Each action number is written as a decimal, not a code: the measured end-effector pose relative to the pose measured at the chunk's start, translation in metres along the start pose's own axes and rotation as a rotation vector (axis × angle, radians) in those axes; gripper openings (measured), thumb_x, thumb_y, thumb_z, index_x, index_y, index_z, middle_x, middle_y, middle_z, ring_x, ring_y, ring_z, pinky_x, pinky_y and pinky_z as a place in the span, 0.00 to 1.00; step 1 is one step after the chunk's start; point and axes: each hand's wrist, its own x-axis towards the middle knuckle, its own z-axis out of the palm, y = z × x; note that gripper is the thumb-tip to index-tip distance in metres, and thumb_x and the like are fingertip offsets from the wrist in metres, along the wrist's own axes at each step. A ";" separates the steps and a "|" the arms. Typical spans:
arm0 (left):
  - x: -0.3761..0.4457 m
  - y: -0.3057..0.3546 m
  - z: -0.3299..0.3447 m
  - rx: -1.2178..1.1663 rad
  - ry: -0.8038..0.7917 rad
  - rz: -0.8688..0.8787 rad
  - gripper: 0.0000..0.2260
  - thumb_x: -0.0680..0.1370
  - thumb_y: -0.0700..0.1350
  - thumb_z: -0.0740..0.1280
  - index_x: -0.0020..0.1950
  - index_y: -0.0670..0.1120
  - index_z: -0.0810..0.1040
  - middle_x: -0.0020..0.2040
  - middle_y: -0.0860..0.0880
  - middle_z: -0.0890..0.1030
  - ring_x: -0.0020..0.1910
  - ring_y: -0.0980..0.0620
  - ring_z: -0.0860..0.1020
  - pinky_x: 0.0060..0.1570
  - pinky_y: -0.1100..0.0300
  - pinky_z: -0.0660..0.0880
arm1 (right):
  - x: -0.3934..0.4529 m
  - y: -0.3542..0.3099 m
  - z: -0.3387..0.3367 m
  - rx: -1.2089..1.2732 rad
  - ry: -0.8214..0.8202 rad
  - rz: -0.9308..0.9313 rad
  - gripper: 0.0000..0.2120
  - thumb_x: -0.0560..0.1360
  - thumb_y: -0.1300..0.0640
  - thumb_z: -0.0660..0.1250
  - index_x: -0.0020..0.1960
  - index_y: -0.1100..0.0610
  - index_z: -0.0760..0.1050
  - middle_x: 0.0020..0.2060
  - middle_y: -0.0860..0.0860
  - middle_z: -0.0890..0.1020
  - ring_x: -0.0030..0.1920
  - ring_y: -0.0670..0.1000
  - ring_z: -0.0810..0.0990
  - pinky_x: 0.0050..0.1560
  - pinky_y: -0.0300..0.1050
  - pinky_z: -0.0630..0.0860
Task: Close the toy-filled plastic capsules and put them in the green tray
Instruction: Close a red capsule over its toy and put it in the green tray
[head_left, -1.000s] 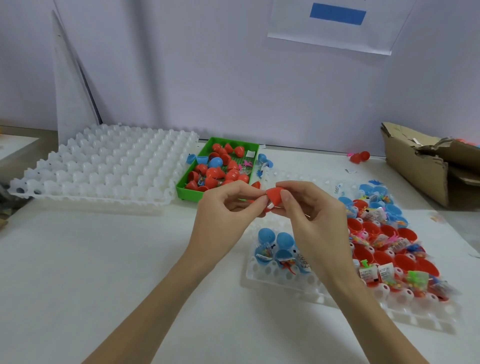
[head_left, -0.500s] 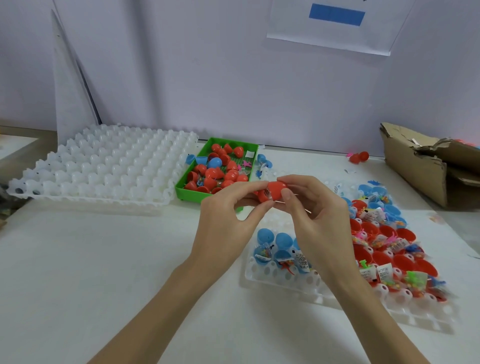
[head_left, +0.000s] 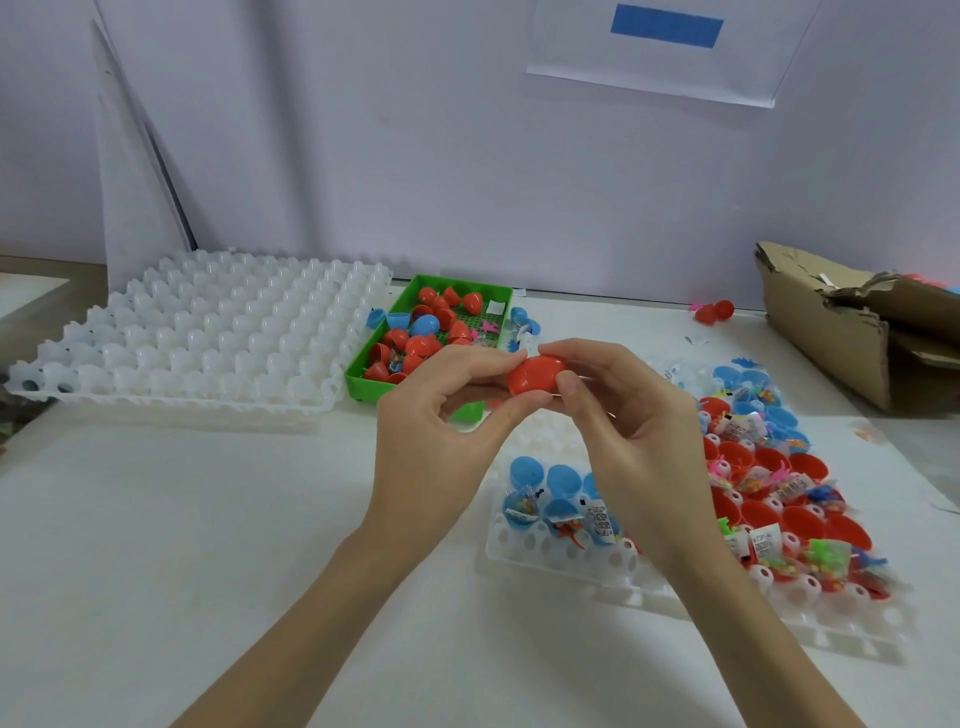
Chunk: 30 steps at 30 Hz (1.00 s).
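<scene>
Now we see both hands pinching one red capsule (head_left: 535, 375) over the table (head_left: 156, 545), its halves looking more fully shut than half a second ago, hands about where they were. Left hand (head_left: 441, 431) grips it with thumb and fingertips; right hand (head_left: 634, 431) grips from the right. Near right, a white cupped holder (head_left: 571, 558) carries open blue and red halves stuffed with bagged toys, partly hidden by the right wrist. Farther, the green tray (head_left: 363, 387) holds glossy closed capsules, its near edge blocked by the left hand. Far left, a white moulded tray (head_left: 208, 332); far right, a torn cardboard box (head_left: 831, 332).
</scene>
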 end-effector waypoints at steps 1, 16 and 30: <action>0.000 0.000 0.000 0.015 0.013 0.026 0.14 0.73 0.44 0.78 0.58 0.45 0.85 0.52 0.51 0.86 0.52 0.49 0.86 0.54 0.59 0.83 | 0.000 0.000 0.000 0.009 0.006 0.000 0.11 0.80 0.65 0.67 0.59 0.54 0.80 0.52 0.47 0.86 0.53 0.45 0.85 0.53 0.34 0.80; -0.006 -0.004 0.005 0.482 -0.028 0.323 0.17 0.73 0.33 0.79 0.62 0.36 0.84 0.54 0.42 0.83 0.54 0.48 0.81 0.60 0.66 0.76 | -0.012 0.000 0.022 0.014 0.066 0.122 0.11 0.76 0.60 0.74 0.54 0.46 0.82 0.45 0.45 0.87 0.49 0.46 0.86 0.49 0.35 0.81; -0.010 -0.006 0.007 0.604 -0.087 0.446 0.14 0.79 0.32 0.72 0.65 0.34 0.82 0.51 0.41 0.82 0.50 0.46 0.82 0.53 0.57 0.80 | -0.012 0.006 0.019 -0.194 0.020 0.067 0.09 0.80 0.64 0.68 0.55 0.54 0.83 0.43 0.41 0.86 0.47 0.43 0.85 0.47 0.39 0.82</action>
